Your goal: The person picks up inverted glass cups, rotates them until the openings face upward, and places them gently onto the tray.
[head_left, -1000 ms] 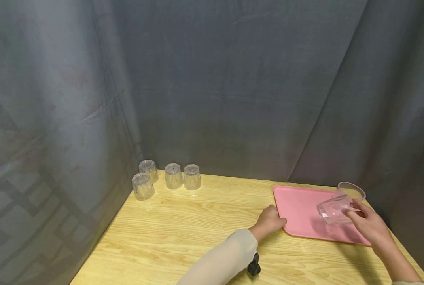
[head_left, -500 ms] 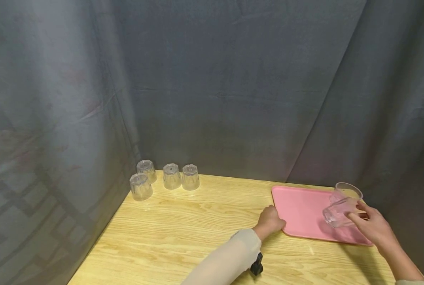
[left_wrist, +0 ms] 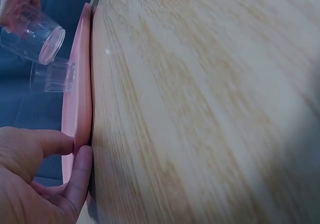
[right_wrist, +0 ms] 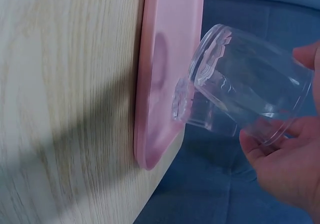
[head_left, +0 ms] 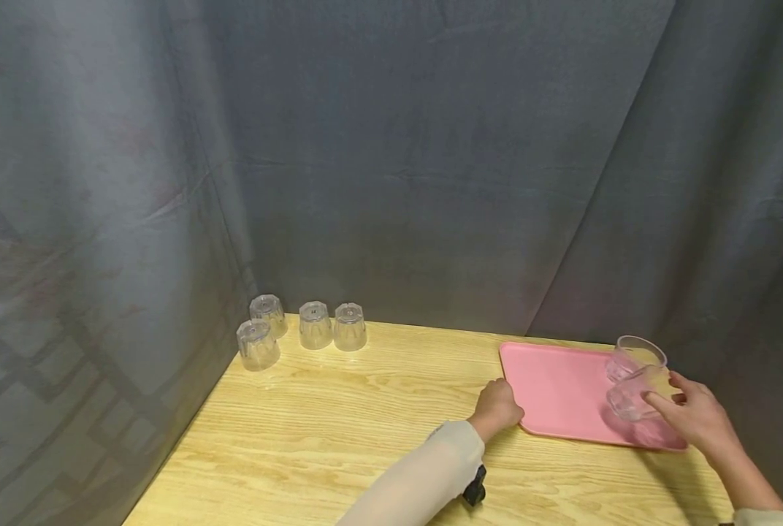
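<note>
My right hand (head_left: 697, 416) grips a clear drinking glass (right_wrist: 245, 79) near its rim, tilted, with its base just above the pink tray (head_left: 562, 394). Behind it, a second clear glass (head_left: 638, 352) stands upright on the tray's right part; in the right wrist view the held glass partly covers it. My left hand (head_left: 499, 405) pinches the tray's left edge near the front corner. In the left wrist view the left thumb and fingers (left_wrist: 80, 176) close on the tray rim (left_wrist: 84, 109).
Several upside-down clear glasses (head_left: 315, 325) stand at the back left of the wooden table (head_left: 365, 424). Grey curtains (head_left: 398, 161) hang behind and along both sides. A small black object (head_left: 475, 488) shows at the left sleeve.
The right hand has moved the held glass slightly right and lowered it toward the tray, turning it more upright. The left hand stays at the tray's edge.
</note>
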